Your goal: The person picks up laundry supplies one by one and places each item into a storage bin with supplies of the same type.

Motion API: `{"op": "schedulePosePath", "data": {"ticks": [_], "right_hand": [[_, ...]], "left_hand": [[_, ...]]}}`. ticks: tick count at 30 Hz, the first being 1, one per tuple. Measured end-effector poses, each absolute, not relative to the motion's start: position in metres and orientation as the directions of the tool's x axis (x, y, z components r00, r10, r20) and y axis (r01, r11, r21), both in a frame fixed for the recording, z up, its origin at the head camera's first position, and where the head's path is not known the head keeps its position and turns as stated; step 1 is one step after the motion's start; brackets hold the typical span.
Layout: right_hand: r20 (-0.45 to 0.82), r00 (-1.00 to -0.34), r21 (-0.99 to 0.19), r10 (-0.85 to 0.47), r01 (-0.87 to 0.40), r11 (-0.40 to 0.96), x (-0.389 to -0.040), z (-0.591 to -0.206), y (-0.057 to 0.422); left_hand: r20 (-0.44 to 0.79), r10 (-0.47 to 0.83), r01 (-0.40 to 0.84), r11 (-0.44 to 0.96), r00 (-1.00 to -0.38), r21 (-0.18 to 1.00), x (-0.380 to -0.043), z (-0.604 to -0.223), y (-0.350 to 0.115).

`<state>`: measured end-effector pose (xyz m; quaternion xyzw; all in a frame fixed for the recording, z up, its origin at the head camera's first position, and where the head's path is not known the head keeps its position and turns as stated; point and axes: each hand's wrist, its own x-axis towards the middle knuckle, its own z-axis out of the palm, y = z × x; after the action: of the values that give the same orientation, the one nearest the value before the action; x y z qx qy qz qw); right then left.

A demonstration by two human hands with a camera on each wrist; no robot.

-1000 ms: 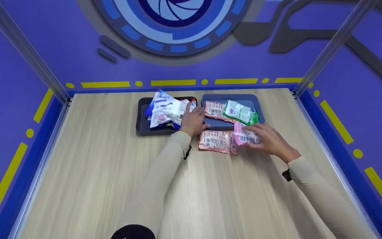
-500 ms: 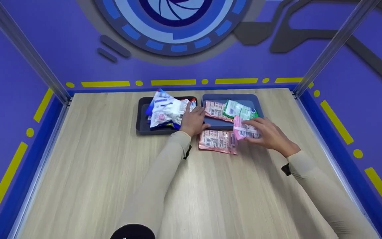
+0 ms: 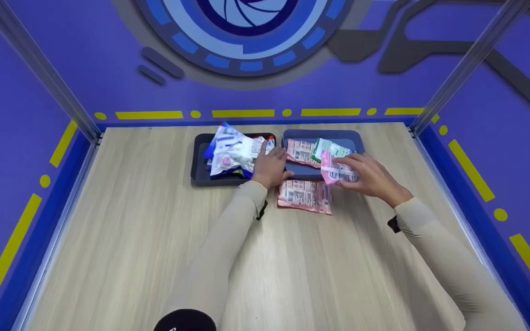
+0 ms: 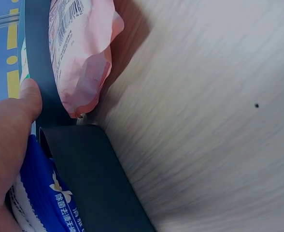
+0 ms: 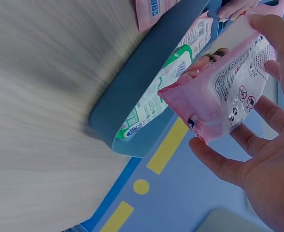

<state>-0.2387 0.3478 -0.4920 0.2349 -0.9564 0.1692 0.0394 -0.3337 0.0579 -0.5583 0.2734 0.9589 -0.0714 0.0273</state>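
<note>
In the head view my right hand (image 3: 371,177) holds a pink wet-wipes packet (image 3: 331,171) between thumb and fingers, raised over the front right of the blue-grey tray (image 3: 301,172). In the right wrist view this pink packet tilts beside the tray's wall. A salmon packet (image 3: 300,151) and a green-and-white packet (image 3: 325,148) lie in that tray. My left hand (image 3: 269,170) rests at the right end of the black tray (image 3: 199,166), its fingers over white-and-blue packets (image 3: 233,154). Another salmon packet (image 3: 304,195) lies on the table before the blue-grey tray.
Both trays stand side by side near the back of the wooden table (image 3: 154,239). A purple-blue wall (image 3: 246,99) with yellow marks closes off the back, and similar panels with metal posts flank both sides.
My right hand has lifted the pink packet and moved it back and slightly left, from beside the table's salmon packet to over the blue-grey tray. My left hand stays in place.
</note>
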Motion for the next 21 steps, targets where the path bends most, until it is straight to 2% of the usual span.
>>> {"op": "schedulePosePath", "data": {"ticks": [21], "right_hand": [[0.103,-0.906,-0.295,-0.411,-0.422,0.857,-0.271,-0.488,0.330]], "left_hand": [[-0.069,0.526,0.530,0.835,-0.848,-0.147,-0.335,-0.562,0.058]]}}
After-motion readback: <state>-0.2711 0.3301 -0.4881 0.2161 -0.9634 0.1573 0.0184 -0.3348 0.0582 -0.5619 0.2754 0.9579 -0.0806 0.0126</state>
